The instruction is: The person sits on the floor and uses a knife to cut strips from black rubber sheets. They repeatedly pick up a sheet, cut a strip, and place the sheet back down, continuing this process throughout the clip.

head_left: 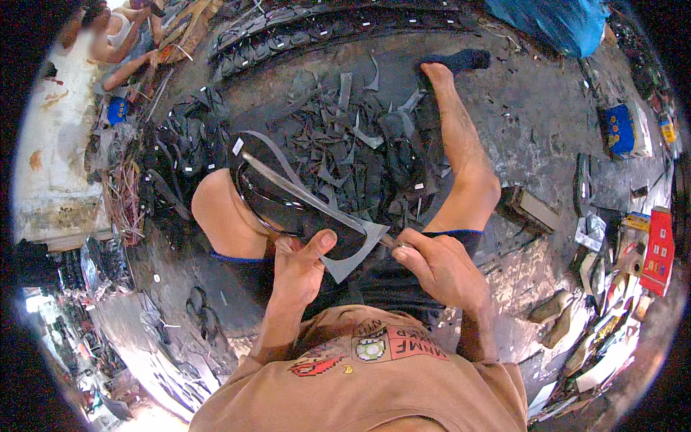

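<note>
A glossy black sandal (277, 198) with a small white label is held tilted over my lap. Along its edge runs a grey strip of sole sheet (309, 198), partly separated from it, widening into a pointed flap (345, 268) near my hands. My left hand (299, 270) is closed round the near end of the sandal, thumb on top. In my right hand (448, 268) is a slim knife-like tool (389, 240), its tip against the grey flap. The fingers hide most of the tool.
Grey offcuts (324, 137) lie heaped between my legs. Black sandals (187, 140) are piled at left, and more line the back (317, 32). A blue bag (554, 25), a blue-and-white box (625, 131), and a wooden block (536, 210) lie right. Another person (122, 36) sits far left.
</note>
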The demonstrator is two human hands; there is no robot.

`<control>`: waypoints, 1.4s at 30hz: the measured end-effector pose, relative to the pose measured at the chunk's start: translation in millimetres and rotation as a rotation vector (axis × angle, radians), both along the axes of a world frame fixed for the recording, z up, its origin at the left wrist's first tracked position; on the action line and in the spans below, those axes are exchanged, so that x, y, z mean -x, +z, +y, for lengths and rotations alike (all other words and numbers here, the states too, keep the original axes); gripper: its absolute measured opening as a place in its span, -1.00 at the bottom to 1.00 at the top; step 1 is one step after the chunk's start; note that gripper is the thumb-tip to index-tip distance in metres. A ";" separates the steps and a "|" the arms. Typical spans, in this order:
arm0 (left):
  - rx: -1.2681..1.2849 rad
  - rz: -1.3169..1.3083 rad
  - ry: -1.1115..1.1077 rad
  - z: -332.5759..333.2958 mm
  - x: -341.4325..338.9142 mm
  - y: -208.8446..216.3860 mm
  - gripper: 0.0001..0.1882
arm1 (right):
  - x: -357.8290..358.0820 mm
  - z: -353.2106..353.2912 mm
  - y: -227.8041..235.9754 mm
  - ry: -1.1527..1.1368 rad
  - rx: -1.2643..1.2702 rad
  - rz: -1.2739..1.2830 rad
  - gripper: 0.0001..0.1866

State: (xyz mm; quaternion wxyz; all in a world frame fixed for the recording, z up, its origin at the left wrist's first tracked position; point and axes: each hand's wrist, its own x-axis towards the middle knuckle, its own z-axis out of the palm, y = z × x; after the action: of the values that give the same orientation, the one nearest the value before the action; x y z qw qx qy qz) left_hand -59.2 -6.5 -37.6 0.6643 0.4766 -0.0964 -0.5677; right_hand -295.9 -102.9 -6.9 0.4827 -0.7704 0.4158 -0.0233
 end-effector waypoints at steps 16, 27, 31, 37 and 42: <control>0.174 0.141 0.344 -58.0 -181.5 81.1 -0.18 | 86.3 -10.3 -77.1 -1.414 0.038 -0.678 -0.37; 1.249 -2.004 -1.145 -256.4 31.6 -178.0 -0.47 | 108.6 -21.4 -115.6 -1.755 -0.057 -0.786 -0.43; 0.598 -2.002 -1.592 -270.7 31.0 -196.2 -0.69 | 120.2 5.0 -105.7 -1.634 0.082 -0.686 -0.55; 0.086 -1.022 -1.052 -248.9 17.0 -45.2 -0.66 | 110.5 -7.8 -105.9 -1.502 0.281 -0.500 -0.71; 0.041 -0.682 -0.926 -166.2 51.1 41.2 -0.63 | 14.7 -54.2 -45.7 -1.045 0.555 -0.492 -0.71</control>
State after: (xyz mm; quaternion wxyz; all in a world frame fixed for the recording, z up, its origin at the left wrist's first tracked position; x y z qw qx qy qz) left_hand -110.3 -172.7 3.6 0.2868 0.5278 -0.5149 -0.6116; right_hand -310.6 -157.0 -52.6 0.2716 -0.5345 0.5919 -0.5387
